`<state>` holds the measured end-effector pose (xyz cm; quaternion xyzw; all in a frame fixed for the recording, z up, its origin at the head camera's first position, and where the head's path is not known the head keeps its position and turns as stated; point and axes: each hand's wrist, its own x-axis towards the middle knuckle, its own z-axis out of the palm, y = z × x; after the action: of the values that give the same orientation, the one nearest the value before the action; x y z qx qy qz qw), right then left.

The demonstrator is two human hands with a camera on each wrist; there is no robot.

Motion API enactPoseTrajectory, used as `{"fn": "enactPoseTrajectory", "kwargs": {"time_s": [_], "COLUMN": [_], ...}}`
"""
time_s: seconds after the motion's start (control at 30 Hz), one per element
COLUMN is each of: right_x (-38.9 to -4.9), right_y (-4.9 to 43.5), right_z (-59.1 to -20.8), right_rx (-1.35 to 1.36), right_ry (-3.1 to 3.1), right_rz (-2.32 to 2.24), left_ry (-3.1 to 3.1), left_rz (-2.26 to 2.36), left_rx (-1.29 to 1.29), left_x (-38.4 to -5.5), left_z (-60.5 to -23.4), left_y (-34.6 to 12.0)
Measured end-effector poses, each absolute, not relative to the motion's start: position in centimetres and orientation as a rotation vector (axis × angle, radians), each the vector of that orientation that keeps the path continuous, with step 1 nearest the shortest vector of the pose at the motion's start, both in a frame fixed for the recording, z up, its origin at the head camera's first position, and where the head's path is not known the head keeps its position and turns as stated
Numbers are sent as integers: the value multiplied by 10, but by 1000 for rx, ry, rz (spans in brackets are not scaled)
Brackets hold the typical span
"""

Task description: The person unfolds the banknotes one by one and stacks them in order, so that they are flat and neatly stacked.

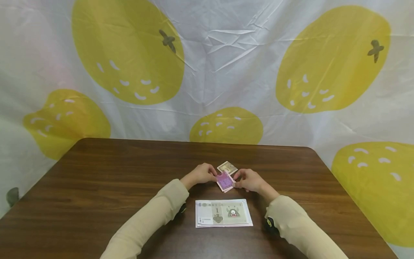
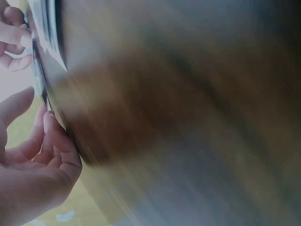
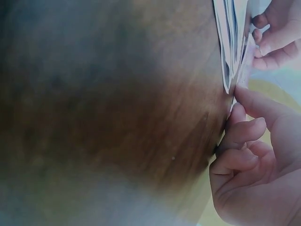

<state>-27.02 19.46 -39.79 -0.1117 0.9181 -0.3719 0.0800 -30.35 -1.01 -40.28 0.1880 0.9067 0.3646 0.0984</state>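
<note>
A purple play banknote (image 1: 225, 181) lies at a slant near the middle of the table, with a paler edge showing beneath it. My left hand (image 1: 203, 173) pinches its left side with the fingertips. On the opposite side, my right hand (image 1: 250, 180) holds the edge between thumb and forefinger. Just behind the purple note is a tan banknote (image 1: 227, 167), partly overlapped by it. Nearer to me lies a stack of larger play banknotes (image 1: 223, 213), a grey-green one marked 1 on top. Both wrist views see the notes almost edge-on, so their faces are hidden there.
The brown wood-grain table (image 1: 97, 194) has rounded far corners. Behind it hangs a white cloth (image 1: 226, 79) printed with large yellow fruit. A dark rounded object (image 1: 13, 196) shows beyond the table's left edge.
</note>
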Motion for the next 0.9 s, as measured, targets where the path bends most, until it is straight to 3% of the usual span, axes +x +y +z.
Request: {"fn": "enactPoseTrajectory", "kwargs": {"time_s": [0.13, 0.47, 0.9], "right_x": [-270, -270, -264], "right_y": [195, 204, 207], "right_z": [-399, -404, -395], "right_rx": [-334, -404, -418], "right_ry": [2743, 2576, 2345], "right_rz": [-1119, -1311, -1601], "left_ry": [2662, 2573, 2443], "left_rz": [1155, 1350, 1517], "left_rx": [578, 513, 516], "left_x": [-317, -285, -283], "left_z": [-421, -393, -397], "left_y": [-11, -13, -21]}}
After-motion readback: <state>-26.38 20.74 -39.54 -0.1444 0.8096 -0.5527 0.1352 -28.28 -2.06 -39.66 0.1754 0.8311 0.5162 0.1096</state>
